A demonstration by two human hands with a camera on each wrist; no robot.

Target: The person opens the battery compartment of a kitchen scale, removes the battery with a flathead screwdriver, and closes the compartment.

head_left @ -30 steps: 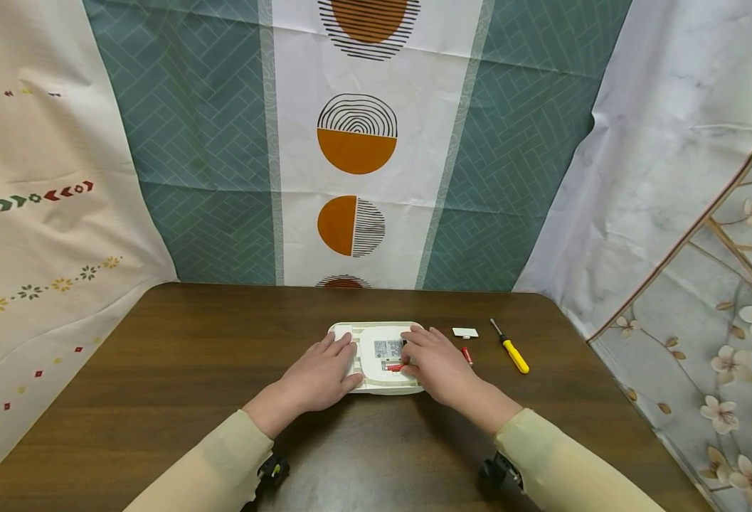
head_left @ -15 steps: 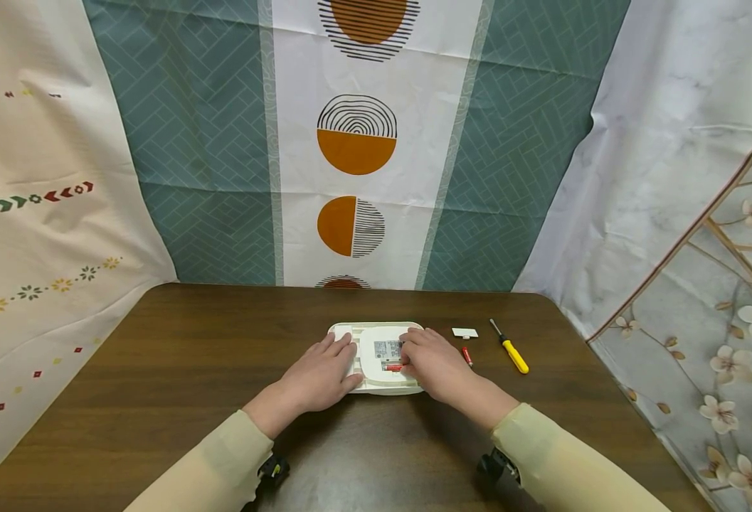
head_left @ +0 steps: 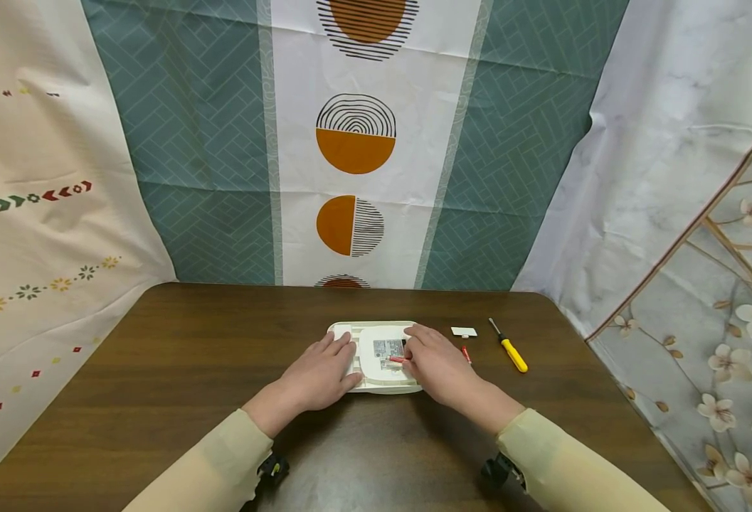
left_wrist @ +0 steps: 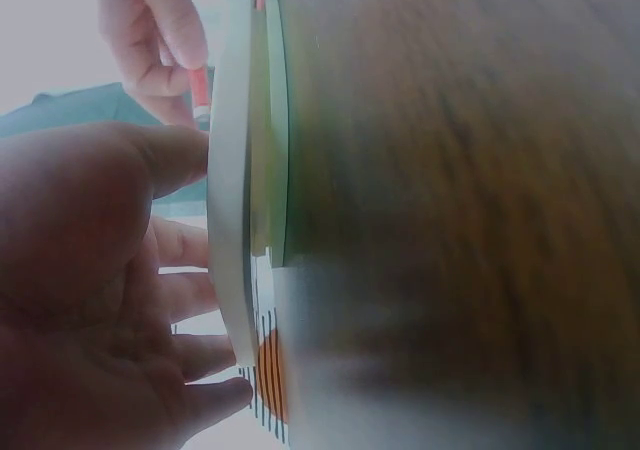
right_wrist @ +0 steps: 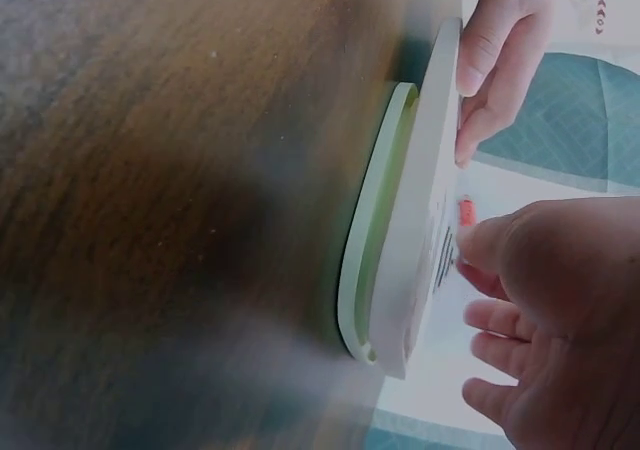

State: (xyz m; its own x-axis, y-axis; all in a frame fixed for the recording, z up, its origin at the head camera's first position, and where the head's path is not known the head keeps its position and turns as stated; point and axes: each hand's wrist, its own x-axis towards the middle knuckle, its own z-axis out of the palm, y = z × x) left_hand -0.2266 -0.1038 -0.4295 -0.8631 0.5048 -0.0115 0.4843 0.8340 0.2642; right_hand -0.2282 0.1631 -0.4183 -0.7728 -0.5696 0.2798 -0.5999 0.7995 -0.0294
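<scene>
Tilting up out of the white device (head_left: 367, 359) since the earlier frame, a red battery (head_left: 398, 359) is sitting pinched between thumb and finger of the right hand (head_left: 438, 361), its free end pointing left. Straight-fingered, the left hand (head_left: 324, 371) is resting on the device's left end. Farther right, a small cover (head_left: 463, 331) is lying off and a second battery (head_left: 466, 355) is lying out near a yellow screwdriver (head_left: 514, 355); only the pinched one is seemingly left to clear.
</scene>
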